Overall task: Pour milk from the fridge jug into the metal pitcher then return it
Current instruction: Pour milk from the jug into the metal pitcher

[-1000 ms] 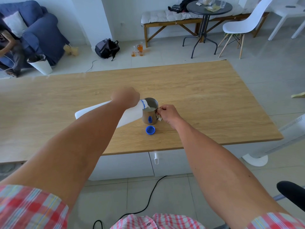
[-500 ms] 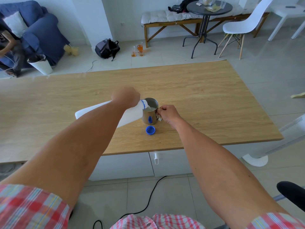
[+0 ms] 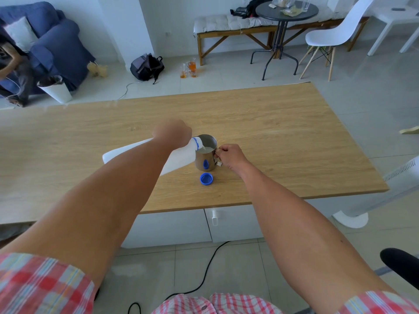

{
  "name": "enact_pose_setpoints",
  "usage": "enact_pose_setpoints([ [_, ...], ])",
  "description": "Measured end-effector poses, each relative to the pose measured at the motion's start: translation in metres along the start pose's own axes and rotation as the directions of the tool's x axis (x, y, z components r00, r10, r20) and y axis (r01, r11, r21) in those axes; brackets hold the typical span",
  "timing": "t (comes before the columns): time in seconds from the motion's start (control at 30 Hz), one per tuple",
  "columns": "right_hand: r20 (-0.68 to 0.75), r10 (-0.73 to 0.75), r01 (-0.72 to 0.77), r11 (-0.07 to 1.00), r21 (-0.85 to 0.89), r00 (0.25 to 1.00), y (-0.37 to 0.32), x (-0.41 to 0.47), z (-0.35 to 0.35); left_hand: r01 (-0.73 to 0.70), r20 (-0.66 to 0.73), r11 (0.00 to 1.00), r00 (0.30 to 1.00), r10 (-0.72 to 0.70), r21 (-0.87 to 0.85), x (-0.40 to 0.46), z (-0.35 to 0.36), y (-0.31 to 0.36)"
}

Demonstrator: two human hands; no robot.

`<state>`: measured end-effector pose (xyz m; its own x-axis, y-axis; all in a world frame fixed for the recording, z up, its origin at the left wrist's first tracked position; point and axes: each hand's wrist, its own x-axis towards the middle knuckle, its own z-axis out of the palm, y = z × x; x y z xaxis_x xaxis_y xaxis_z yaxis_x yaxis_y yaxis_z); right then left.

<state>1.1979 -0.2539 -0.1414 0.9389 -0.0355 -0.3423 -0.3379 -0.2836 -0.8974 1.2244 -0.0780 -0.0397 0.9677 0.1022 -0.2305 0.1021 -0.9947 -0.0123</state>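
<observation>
A white plastic milk jug (image 3: 181, 156) with a blue neck ring lies tilted nearly flat, its mouth over the rim of the metal pitcher (image 3: 205, 158). My left hand (image 3: 173, 133) grips the jug near its neck. Milk runs from the mouth into the pitcher, which holds white milk. The pitcher stands upright on the wooden table (image 3: 283, 141). My right hand (image 3: 230, 155) holds the pitcher's handle on its right side. The jug's blue cap (image 3: 206, 179) lies on the table just in front of the pitcher, open side up.
The table's front edge runs just below the cap, with white drawers (image 3: 226, 225) under it. A black cable (image 3: 204, 275) trails on the floor by my legs. A white fan base (image 3: 350, 219) stands at the right. Chairs, a bench and a round table lie beyond.
</observation>
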Motion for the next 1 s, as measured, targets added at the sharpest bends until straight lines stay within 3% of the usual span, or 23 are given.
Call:
enact_pose_setpoints([
  [1.0,0.003,-0.023,0.023,0.998,-0.051,1.000,0.0027,0.0052,0.0017,0.010,0.005,1.000,1.000,-0.010,-0.004,0.0025,0.0003,0.0005],
])
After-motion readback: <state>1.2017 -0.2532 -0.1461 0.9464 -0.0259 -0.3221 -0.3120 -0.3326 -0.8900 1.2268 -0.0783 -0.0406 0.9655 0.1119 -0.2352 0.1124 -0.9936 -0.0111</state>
